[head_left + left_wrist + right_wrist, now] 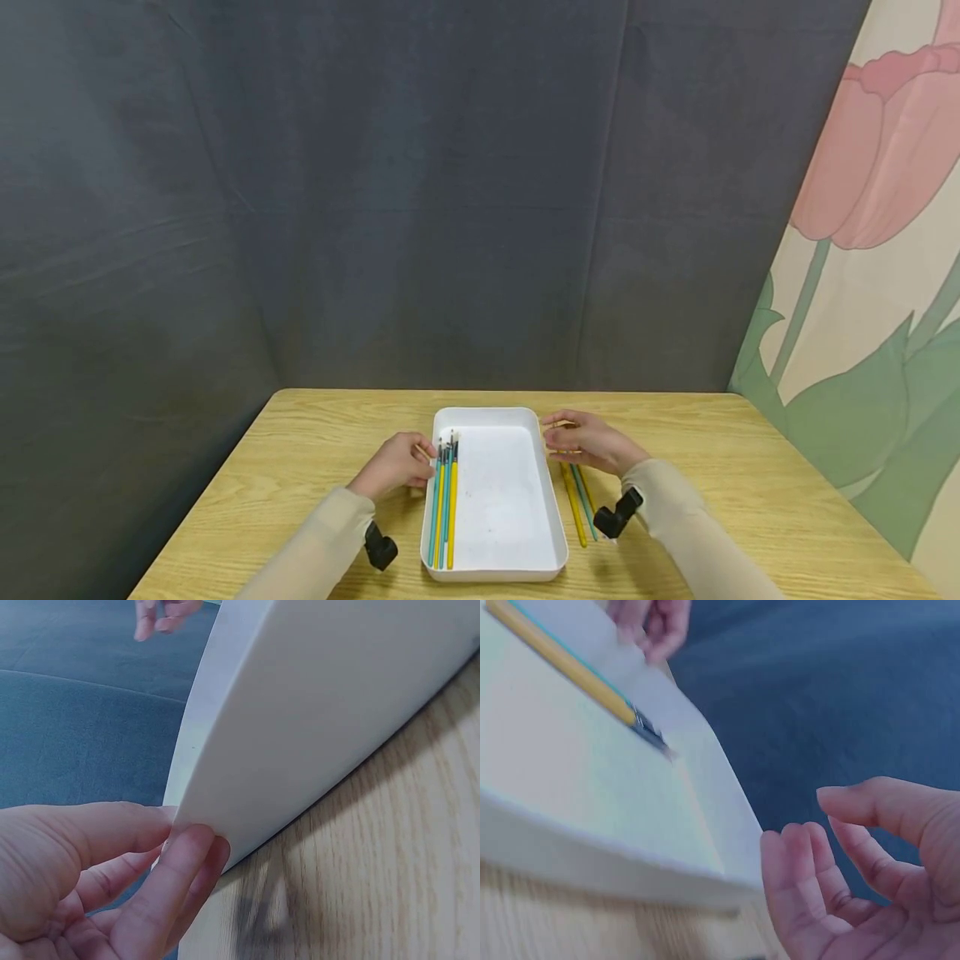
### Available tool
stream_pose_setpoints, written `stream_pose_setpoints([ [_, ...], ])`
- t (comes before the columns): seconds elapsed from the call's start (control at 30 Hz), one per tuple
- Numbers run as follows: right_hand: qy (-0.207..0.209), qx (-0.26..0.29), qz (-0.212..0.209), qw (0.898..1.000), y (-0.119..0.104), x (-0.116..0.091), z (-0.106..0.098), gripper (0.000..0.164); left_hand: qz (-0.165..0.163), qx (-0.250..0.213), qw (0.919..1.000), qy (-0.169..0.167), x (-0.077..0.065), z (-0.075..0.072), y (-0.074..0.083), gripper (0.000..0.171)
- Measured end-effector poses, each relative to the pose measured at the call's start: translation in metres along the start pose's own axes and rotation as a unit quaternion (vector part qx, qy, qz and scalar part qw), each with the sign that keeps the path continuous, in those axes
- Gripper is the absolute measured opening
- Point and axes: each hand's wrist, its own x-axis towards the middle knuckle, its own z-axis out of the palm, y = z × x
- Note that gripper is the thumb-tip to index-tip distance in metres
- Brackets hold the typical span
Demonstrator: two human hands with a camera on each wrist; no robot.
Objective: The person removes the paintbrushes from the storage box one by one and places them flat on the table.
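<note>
At left, pinching white tray (502, 508) with left hand (397, 461), seemingly for steadiness; at right, with right hand (592, 440) loosely spread, perhaps touching.

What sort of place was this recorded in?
Probably an indoor recording corner: a dark cloth backdrop stands behind a wood-grain table, with a large tulip design on the right.

no text, label, brand, number or sign can be read, whether on the brushes (452, 517), the tray (502, 508) or the table (337, 425) beneath it.
</note>
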Motion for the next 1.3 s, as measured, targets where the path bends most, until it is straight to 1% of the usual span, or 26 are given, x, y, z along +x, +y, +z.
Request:
stream_pose_setpoints([
  [0.1, -0.014, 0.007, 0.002, 1.000, -0.007, 0.005, 0.013, 0.043, -0.001, -0.001, 1.0000, -0.002, 0.001, -0.001, 0.000, 0.023],
  [0.2, -0.024, 0.003, 0.007, 1.000, -0.014, 0.009, 0.026, 0.039, -0.003, -0.002, 1.0000, -0.003, 0.001, -0.001, 0.000, 0.023],
  [0.47, -0.037, -0.059, 0.021, 0.997, -0.029, 0.023, 0.061, 0.032, -0.005, -0.002, 1.0000, 0.001, 0.001, 0.000, 0.001, 0.023],
  [0.6, -0.036, -0.068, 0.027, 0.997, -0.032, 0.031, 0.077, 0.031, -0.005, -0.001, 1.0000, 0.003, 0.000, 0.000, 0.002, 0.024],
  [0.83, -0.025, -0.082, 0.052, 0.995, -0.024, 0.042, 0.104, 0.028, -0.004, -0.001, 1.0000, 0.001, 0.002, 0.001, 0.001, 0.024],
  [1.1, -0.020, -0.107, 0.088, 0.990, -0.007, 0.054, 0.124, 0.027, -0.004, -0.009, 0.9999, 0.002, 0.001, 0.000, 0.002, 0.023],
  [1.3, -0.005, -0.149, 0.106, 0.983, -0.001, 0.058, 0.136, 0.021, -0.005, -0.007, 1.0000, 0.002, 0.000, 0.000, 0.004, 0.023],
])
